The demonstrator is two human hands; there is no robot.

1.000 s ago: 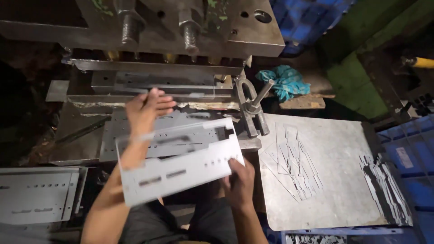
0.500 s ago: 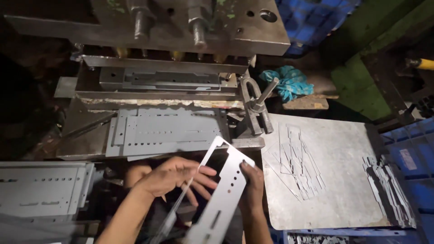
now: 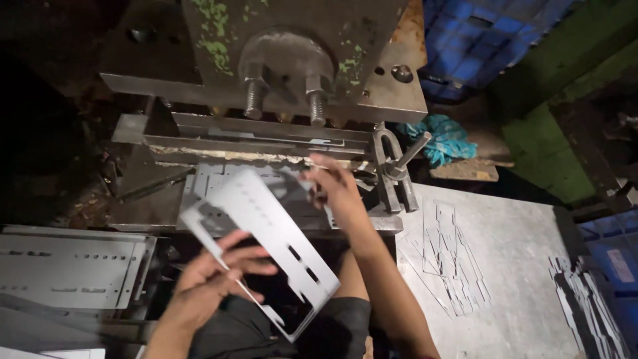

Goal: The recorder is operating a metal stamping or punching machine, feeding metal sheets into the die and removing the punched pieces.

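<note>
— What have you got in your hands?

— A punched sheet-metal plate [image 3: 266, 242], long and flat, with slots and small holes. It hangs tilted in the air in front of the press [image 3: 299, 60], above my lap, clear of everything. My left hand [image 3: 212, 282] holds it from underneath at its lower long edge, fingers curled against the underside, a closed grip on the plate. My right hand [image 3: 339, 189] is at the plate's far upper corner, fingers around something there; the motion blur hides whether they pinch the plate itself, so I cannot tell that grip for sure.

— What lies around it?

— Just beyond it another punched plate [image 3: 219, 179] rests on the die bed, under the ram's two threaded bolts [image 3: 252, 100]. A clamp lever [image 3: 395, 169] stands at the bed's right end. To my left is a stack of punched plates [image 3: 73, 266]; to my right, a steel table [image 3: 525, 266] with thin offcuts [image 3: 452, 266] near its middle.

— What could go wrong?

— I judge the edges are sharp, and my left palm bears on one; a slip could cut me. The plate is tilted and held loosely, so it might swing into the clamp lever or drop. And my right hand is close to the die opening, a bad place for fingers.
</note>
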